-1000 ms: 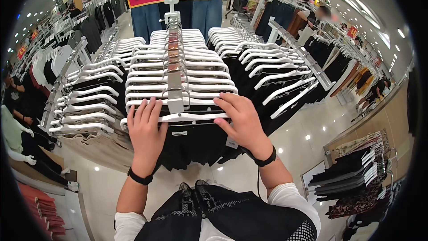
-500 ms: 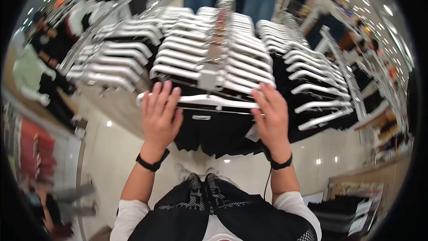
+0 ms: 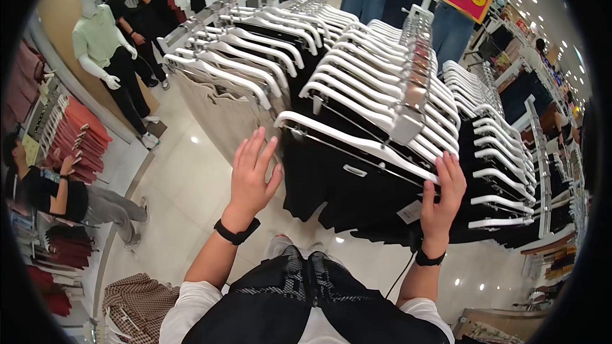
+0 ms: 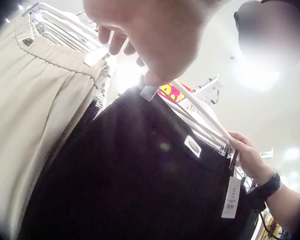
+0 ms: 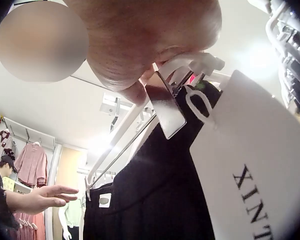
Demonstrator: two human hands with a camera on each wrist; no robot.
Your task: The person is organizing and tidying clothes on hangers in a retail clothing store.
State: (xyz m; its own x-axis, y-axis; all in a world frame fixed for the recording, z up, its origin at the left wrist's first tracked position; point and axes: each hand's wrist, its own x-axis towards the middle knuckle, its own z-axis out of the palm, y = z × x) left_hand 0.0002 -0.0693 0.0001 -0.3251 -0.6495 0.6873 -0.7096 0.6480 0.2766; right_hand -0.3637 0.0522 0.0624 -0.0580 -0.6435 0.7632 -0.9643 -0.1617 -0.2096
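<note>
A white hanger (image 3: 357, 143) carries black trousers (image 3: 338, 185) at the front of the middle rail. Its right end is between the thumb and fingers of my right hand (image 3: 443, 200); the left wrist view shows this hand (image 4: 250, 155) gripping it too. A white price tag (image 5: 255, 165) dangles from the trousers close under that hand. My left hand (image 3: 250, 181) is off the hanger, fingers straight, just left of the hanger's left end. In the right wrist view that left hand (image 5: 42, 199) is apart from the trousers.
A metal rail (image 3: 408, 121) with more white hangers runs away behind. Beige trousers (image 3: 220, 111) hang on the left rail, and further hangers (image 3: 500, 153) on the right one. A mannequin (image 3: 102, 44) and a person in black (image 3: 131, 13) stand beyond at left; another person (image 3: 48, 191) is nearer.
My left hand has come off the hanger and moved aside to the left. My right hand stays at the hanger's right end. The head view has turned left, tilting the rack.
</note>
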